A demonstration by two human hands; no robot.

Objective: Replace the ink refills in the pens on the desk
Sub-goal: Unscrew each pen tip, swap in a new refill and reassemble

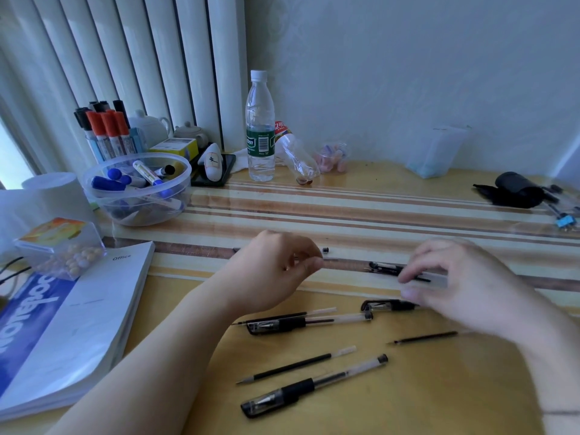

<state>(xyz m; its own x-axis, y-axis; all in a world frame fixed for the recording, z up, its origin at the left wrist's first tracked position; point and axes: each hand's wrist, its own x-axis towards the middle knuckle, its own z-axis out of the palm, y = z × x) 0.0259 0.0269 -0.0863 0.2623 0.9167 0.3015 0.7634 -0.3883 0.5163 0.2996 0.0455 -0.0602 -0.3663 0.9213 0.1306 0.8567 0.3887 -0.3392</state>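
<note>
My left hand [276, 271] is pinched shut on the end of a thin clear pen part [331, 259] that points right; a dark tip [236, 250] shows at the hand's left side. My right hand [464, 287], blurred, pinches a black-clipped pen with a black refill [389, 270] just above the desk. A small black end cap [325, 250] lies beside my left fingers. On the desk nearer me lie a capped pen with loose refills against it [307, 321], a black pen cap end [386, 306], a loose refill [423, 337], another refill [298, 364] and a whole pen [314, 386].
A clear bowl of markers [138, 189] and a marker holder [106, 133] stand at the back left, a water bottle [260, 127] behind the middle. A thick book [78, 324] and a box of beads [62, 246] lie left. Black items [514, 189] sit far right.
</note>
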